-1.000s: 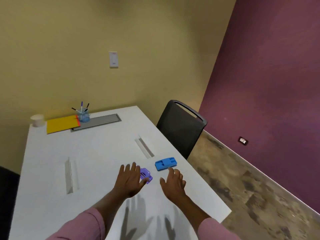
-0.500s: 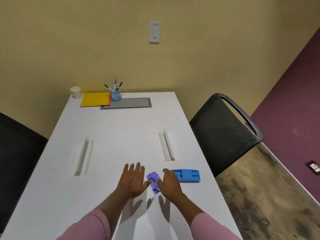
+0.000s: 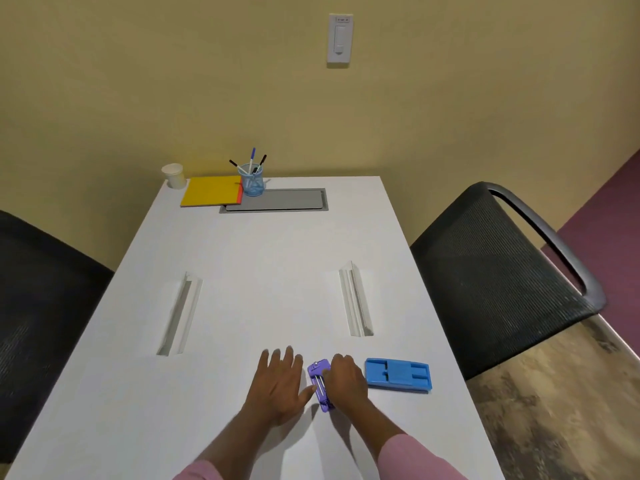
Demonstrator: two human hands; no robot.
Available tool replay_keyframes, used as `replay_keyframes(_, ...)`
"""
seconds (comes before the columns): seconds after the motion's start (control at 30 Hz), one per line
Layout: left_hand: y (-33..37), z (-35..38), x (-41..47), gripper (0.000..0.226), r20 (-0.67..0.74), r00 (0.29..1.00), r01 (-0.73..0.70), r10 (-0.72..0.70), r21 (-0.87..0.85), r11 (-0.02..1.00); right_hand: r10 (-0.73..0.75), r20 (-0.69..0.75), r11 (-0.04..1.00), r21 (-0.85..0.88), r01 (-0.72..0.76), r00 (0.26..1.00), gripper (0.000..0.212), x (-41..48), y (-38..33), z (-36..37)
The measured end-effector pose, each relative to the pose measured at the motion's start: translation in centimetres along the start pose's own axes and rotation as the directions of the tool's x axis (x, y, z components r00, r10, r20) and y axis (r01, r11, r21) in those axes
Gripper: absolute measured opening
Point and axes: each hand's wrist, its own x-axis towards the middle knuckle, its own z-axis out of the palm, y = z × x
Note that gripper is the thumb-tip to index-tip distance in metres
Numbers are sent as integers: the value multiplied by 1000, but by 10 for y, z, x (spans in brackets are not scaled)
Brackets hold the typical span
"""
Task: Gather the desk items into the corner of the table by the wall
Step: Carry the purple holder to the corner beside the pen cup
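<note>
A small purple stapler (image 3: 320, 382) lies on the white table (image 3: 259, 278) near its front edge. My right hand (image 3: 346, 381) curls over the stapler's right side and grips it. My left hand (image 3: 278, 382) lies flat with fingers spread just left of the stapler, its thumb touching the stapler's side. A blue hole punch (image 3: 398, 374) rests flat to the right of my right hand. At the far left corner by the wall sit a white paper cup (image 3: 173, 175), a yellow notebook (image 3: 211, 191) and a blue pen holder (image 3: 252, 183) with several pens.
A grey cable hatch (image 3: 284, 200) is set into the table's far end. Two slots (image 3: 180, 313) (image 3: 355, 299) cut the tabletop at mid-length. Black mesh chairs stand at the right (image 3: 495, 275) and left (image 3: 38, 306) sides. A light switch (image 3: 339, 39) is on the yellow wall.
My right hand has moved left from beside the hole punch onto the purple stapler and closed on it. The view has turned to face the yellow wall squarely.
</note>
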Motion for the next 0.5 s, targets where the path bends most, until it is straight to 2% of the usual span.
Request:
replay_keyframes(0.2,-5,7,5,64,-13,1000,18,-18,-4,1000,14,29,1000,3,-14,999,19,10,1,5)
replay_keyframes(0.3,-5,11,8,63,-25,1000,6,-6,9,1000,34,32,998,44,-35,999,8,12,0,5)
replay_keyframes(0.43,-4,13,5,64,2,1000,29,-29,-41,999,55,31,994,95,-57,998,23,16,2,7)
replay_keyframes(0.5,-3,13,4,65,18,999,41,-39,-70,997,76,37,990,113,-80,996,18,18,3,8)
